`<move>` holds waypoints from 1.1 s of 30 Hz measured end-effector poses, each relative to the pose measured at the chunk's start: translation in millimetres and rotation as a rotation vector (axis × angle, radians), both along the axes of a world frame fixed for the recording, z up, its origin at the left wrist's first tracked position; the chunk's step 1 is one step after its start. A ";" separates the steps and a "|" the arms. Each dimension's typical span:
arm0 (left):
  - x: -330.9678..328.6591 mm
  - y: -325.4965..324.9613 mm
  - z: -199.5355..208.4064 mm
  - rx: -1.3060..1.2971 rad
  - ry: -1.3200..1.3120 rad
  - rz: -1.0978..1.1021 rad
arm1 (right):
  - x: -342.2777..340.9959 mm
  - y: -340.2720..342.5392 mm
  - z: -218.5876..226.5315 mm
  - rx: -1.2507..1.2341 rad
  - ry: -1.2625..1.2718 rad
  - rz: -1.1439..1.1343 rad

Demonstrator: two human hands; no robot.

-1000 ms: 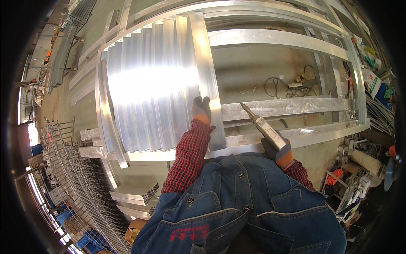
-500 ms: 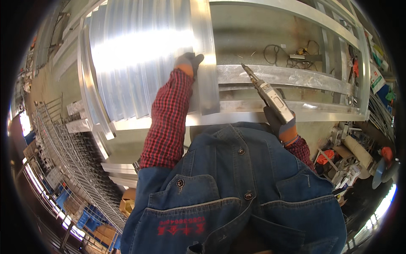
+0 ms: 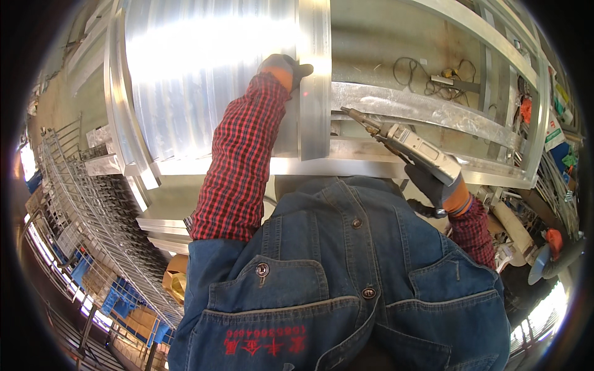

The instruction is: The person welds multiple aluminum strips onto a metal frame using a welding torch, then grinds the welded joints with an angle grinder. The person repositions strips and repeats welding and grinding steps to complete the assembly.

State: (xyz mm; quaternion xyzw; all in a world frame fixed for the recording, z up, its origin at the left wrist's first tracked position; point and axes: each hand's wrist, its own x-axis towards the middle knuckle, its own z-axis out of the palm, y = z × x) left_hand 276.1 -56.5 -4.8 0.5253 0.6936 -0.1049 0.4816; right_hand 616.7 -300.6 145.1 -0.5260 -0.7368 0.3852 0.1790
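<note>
My left hand [image 3: 286, 68], in a dark glove with an orange cuff, is closed at the left edge of a flat metal profile [image 3: 314, 123]. Its thumb reaches onto the profile, and the other fingers are mostly hidden. A row of shiny ribbed metal slats [image 3: 179, 111] lies to the left of this profile. My right hand [image 3: 431, 185], gloved likewise, grips a grey handheld welding gun [image 3: 421, 148]. The gun's narrow nozzle points up and left, near the profile's right side. A small red light dot shows on the profile.
The slats lie on a metal frame [image 3: 371, 168] whose crossbar [image 3: 427, 106] runs to the right. Black cable [image 3: 405, 73] lies on the floor beyond. Stacked wire racks [image 3: 93, 216] stand at left. At lower right are a hose [image 3: 560, 266] and cluttered scrap.
The welding gun has turned so its nozzle points more to the left, closer to the profile. My right hand has shifted right and nearer my body; my left hand sits slightly farther forward.
</note>
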 end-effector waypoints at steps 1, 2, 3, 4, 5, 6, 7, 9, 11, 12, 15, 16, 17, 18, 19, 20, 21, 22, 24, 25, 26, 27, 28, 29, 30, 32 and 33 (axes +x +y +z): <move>-0.1 0.9 0.4 0.004 0.000 -0.025 | 4.8 7.9 3.7 0.095 -0.069 0.102; -0.3 2.1 0.4 -0.004 -0.001 -0.047 | 7.5 13.5 5.5 0.218 -0.140 0.208; -1.1 2.8 0.2 -0.012 -0.003 -0.068 | 10.1 19.0 7.2 0.246 -0.181 0.255; -1.4 3.3 -0.7 -0.023 -0.005 -0.060 | 11.0 21.6 8.1 0.068 -0.092 0.176; -1.3 4.1 -1.9 -0.034 -0.008 -0.052 | 12.2 24.0 8.7 -0.088 -0.015 0.106; -0.9 4.0 -3.4 -0.045 -0.011 -0.044 | 12.3 25.9 8.5 -0.244 0.061 0.034; 0.8 3.1 -5.0 0.022 0.039 -0.105 | 12.3 28.3 6.0 -0.136 0.018 0.108; 4.4 2.6 -7.3 0.156 0.141 -0.229 | 11.8 32.6 1.8 -0.227 0.089 0.089; 6.4 3.0 -7.2 0.074 0.117 -0.194 | 11.5 36.1 -1.4 -0.132 0.063 0.163; 7.6 3.7 -6.5 0.043 0.122 -0.168 | 11.3 38.4 -3.1 0.024 -0.001 0.260; 10.4 5.2 -3.5 0.078 0.197 -0.225 | 8.3 41.1 -3.9 0.123 -0.023 0.317; 9.9 6.4 -2.8 0.065 0.193 -0.235 | 7.5 41.7 -2.4 0.097 -0.029 0.306; 9.2 7.6 -2.8 0.049 0.186 -0.244 | 7.5 42.7 0.6 0.029 0.011 0.263; 9.6 9.1 -3.4 0.035 0.190 -0.250 | 8.7 44.2 5.5 -0.033 0.025 0.230; 10.2 10.2 -4.8 0.040 0.197 -0.255 | 10.6 46.2 11.3 -0.096 0.040 0.196; 10.3 11.0 -6.5 0.041 0.217 -0.255 | 13.4 49.3 18.0 -0.100 0.034 0.223; 10.8 11.1 -8.5 0.040 0.241 -0.258 | 17.1 53.8 25.1 -0.100 0.029 0.252; 10.3 13.3 -10.4 0.057 0.241 -0.275 | 20.7 59.7 31.2 -0.084 0.013 0.303; 9.3 14.1 -14.1 0.069 0.261 -0.306 | 25.8 68.5 44.3 -0.165 -0.003 0.308; 8.4 12.5 -15.4 0.072 0.270 -0.305 | 27.0 71.9 51.3 -0.256 -0.002 0.265; 8.7 13.6 -16.4 0.081 0.297 -0.291 | 26.3 76.2 54.8 -0.318 -0.007 0.234; 9.0 13.3 -17.1 0.084 0.304 -0.278 | 24.4 83.2 54.3 -0.203 0.021 0.305; 7.0 13.5 -17.0 0.110 0.311 -0.308 | 23.4 88.9 56.3 -0.185 0.021 0.343; 6.2 13.7 -17.2 0.130 0.294 -0.338 | 23.2 95.4 59.6 -0.131 -0.005 0.398; 6.8 13.4 -17.5 0.137 0.302 -0.361 | 22.7 101.7 62.4 -0.044 -0.038 0.464; 9.0 13.0 -18.0 0.077 0.297 -0.332 | 22.2 113.6 67.2 -0.090 -0.059 0.533; 10.2 13.6 -18.0 0.045 0.308 -0.312 | 21.1 117.2 68.1 -0.209 -0.032 0.487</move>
